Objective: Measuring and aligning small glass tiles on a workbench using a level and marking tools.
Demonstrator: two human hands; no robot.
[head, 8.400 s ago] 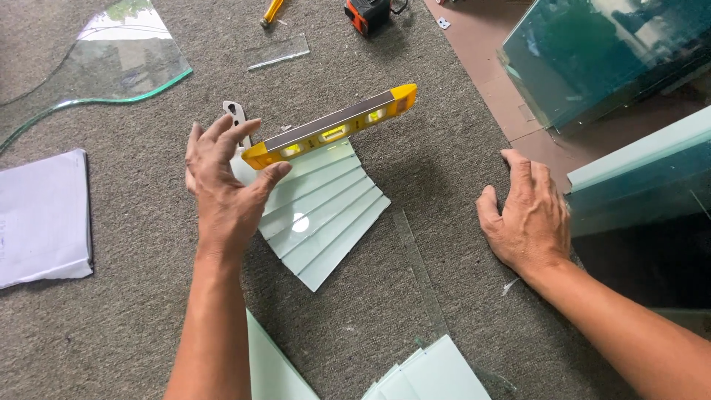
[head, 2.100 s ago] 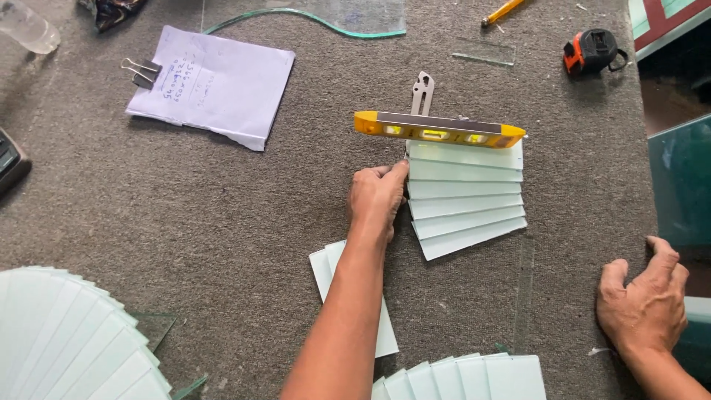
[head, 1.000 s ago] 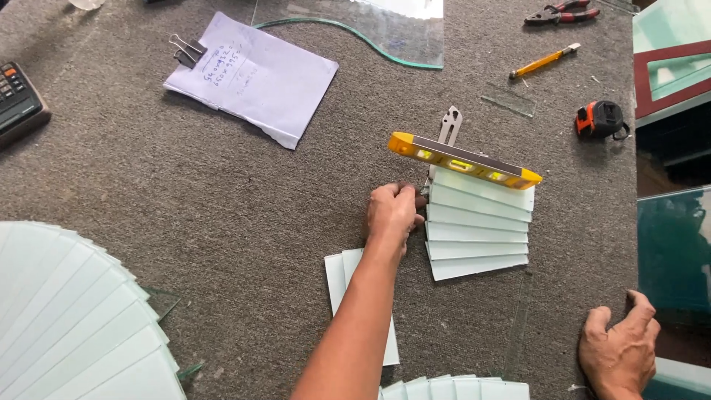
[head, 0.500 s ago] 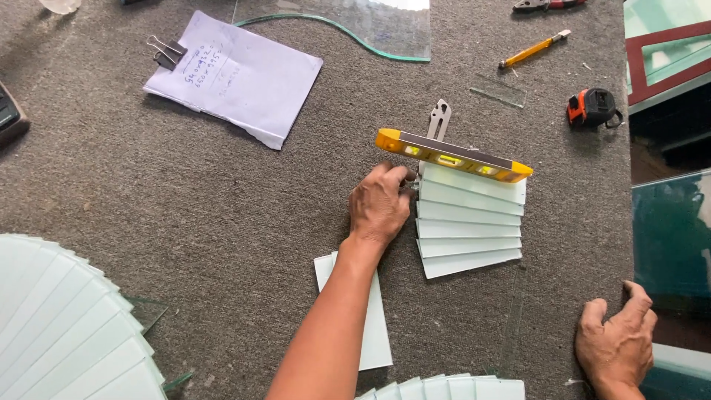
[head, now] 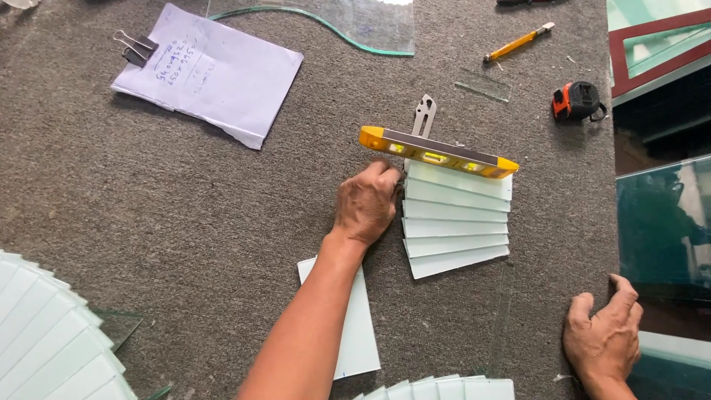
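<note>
Grey felt-like covering lies over the whole tabletop (head: pixel 148 215). At the far left bottom corner a fan of pale glass strips (head: pixel 44 341) spreads out, well apart from both hands. Up at the top left sits a sheet of white paper (head: pixel 211 74) with a black binder clip (head: pixel 133 48) on its corner. A curved pane of clear glass (head: pixel 348 26) lies along the top edge.

Near the middle, the left hand (head: pixel 366 204) rests with fingers curled against the left ends of the stack of white glass strips (head: pixel 455 222), touching their edge; it grips nothing that can be seen. Below its forearm lies a single white glass strip (head: pixel 355 333) flat on the tabletop. The stack steps down in rows just right of that hand, and a yellow spirit level (head: pixel 437 152) lies across its top edge, tilted slightly down to the right. A small metal tool (head: pixel 424 115) pokes out from behind the level.

Farther right at the top are a yellow pencil (head: pixel 518 41), a small clear glass offcut (head: pixel 483 84) and an orange tape measure (head: pixel 578 100). Another fan of strips (head: pixel 437 389) shows at the bottom edge. At the lower right, the right hand (head: pixel 603 341) lies spread, palm down, at the tabletop's edge, well apart from the stack, holding nothing. Green-tinted glass panes (head: pixel 663 222) stand beyond that edge.
</note>
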